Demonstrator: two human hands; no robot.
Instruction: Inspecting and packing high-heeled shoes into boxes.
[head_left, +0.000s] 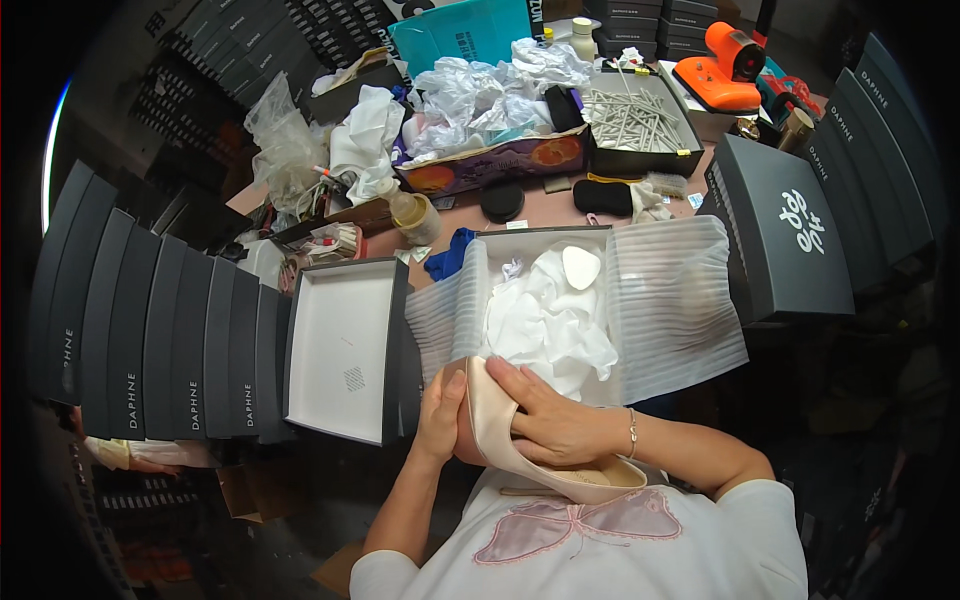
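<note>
A cream satin pump [487,430] is tilted in front of my chest, its toe toward the box and its heel end toward my right. My left hand [440,412] grips it around the toe's left side. My right hand [565,425] lies over the opening, fingertips pressed on the near edge of the toe and the other fingers curled inside, partly hidden. Just beyond stands an open shoe box [541,236] with crumpled white tissue paper [545,325] in it. A white rounded triangular piece [581,267] rests on the tissue. Ribbed foam wrap [675,300] drapes over both sides of the box.
An upturned box lid [340,350] leans left, beside a row of dark shoe boxes [165,335]. More boxes [785,235] stack at right. Behind are a bottle [410,215], a carton of tissue [495,160], a tray of grey sticks [635,120] and an orange device [722,70].
</note>
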